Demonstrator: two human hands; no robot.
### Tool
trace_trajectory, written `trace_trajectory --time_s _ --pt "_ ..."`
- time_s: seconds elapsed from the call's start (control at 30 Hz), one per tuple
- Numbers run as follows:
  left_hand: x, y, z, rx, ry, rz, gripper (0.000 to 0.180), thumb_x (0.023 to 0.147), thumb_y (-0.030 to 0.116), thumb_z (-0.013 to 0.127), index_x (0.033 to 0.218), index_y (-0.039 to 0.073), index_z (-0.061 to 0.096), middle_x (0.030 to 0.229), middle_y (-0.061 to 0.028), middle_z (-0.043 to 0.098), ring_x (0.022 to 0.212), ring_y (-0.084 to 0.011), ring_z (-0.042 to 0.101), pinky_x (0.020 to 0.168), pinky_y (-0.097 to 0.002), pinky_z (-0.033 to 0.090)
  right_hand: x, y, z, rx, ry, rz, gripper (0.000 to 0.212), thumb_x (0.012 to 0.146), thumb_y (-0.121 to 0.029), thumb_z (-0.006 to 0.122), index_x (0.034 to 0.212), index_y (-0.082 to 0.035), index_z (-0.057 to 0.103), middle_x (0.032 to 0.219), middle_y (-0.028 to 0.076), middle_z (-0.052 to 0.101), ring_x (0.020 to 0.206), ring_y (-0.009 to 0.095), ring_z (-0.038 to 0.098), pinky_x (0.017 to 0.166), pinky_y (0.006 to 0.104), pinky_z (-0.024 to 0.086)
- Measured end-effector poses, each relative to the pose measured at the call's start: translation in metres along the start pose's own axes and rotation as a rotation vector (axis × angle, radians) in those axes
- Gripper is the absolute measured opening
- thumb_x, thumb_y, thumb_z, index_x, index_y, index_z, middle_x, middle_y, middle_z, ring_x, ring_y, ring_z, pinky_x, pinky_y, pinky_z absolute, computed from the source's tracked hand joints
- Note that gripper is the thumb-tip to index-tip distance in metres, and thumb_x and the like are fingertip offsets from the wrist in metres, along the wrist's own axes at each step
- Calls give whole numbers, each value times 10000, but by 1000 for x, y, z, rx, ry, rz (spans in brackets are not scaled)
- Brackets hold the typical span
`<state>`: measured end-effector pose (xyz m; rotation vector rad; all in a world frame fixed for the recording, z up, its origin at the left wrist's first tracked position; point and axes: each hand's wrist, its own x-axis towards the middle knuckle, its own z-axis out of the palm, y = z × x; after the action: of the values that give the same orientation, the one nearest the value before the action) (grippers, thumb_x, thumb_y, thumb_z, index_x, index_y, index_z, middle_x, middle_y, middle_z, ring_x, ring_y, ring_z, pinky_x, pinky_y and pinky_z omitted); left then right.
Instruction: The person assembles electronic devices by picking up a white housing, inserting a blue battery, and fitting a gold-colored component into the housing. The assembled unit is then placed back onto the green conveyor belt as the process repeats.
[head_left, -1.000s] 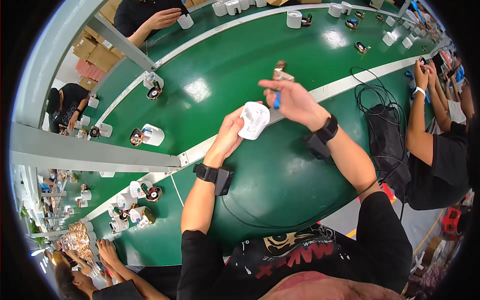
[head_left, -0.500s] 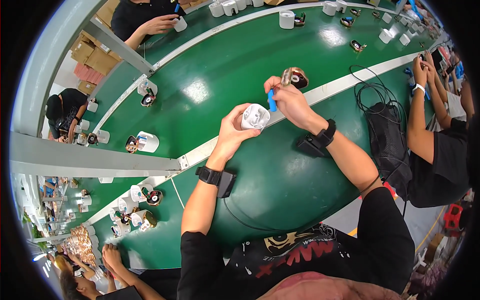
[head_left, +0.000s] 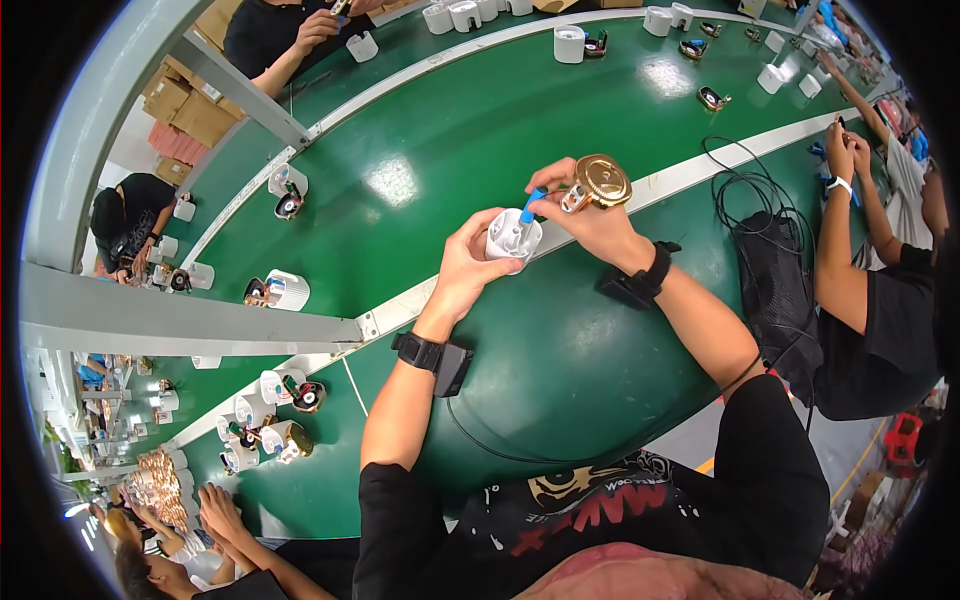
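My left hand [head_left: 468, 258] is wrapped round a white plastic housing [head_left: 507, 240], its open end with inner ribs facing up. A slim blue piece [head_left: 531, 207], perhaps a wrapped battery, is pinched in my right hand [head_left: 606, 232]. Its lower end is at the mouth of the housing; how far inside it reaches I cannot tell. Beside the fingers of that same hand is a round gold-coloured part [head_left: 603, 180], its disc face turned up. What supports the gold part is partly hidden by the fingers.
A white rail [head_left: 660, 186] divides the green bench from the green belt [head_left: 450, 130], which carries white housings and round assemblies. More assemblies [head_left: 310, 397] stand at left. A black mesh bag [head_left: 775, 285] with coiled cable lies at right. Co-workers sit on both sides.
The blue piece has come down and left to the housing's mouth. My right hand has turned, so the gold part now shows its disc face. Items on the belt have shifted slightly left.
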<state>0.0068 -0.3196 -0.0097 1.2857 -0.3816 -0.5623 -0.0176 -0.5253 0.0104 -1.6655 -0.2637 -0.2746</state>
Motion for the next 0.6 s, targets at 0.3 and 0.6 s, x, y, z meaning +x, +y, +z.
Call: trace_trajectory --time_s 0.3,0.6 --pt "1 -2 0 19 9 -9 635 693 -83 757 1264 -14 489 1159 -93 600 1068 -167 583 907 -315 494 -6 1 4 24 21 -27 208 763 -64 793 890 -13 636 891 50 670 816 115 644 747 259 529" --pt "2 0 4 40 -33 1 627 695 -97 747 1260 -15 488 1154 -95 598 1076 -163 577 896 -309 500 -3 -6 -8 -59 -124 -33 190 776 -70 787 885 -20 640 839 28 673 781 98 643 697 247 511"
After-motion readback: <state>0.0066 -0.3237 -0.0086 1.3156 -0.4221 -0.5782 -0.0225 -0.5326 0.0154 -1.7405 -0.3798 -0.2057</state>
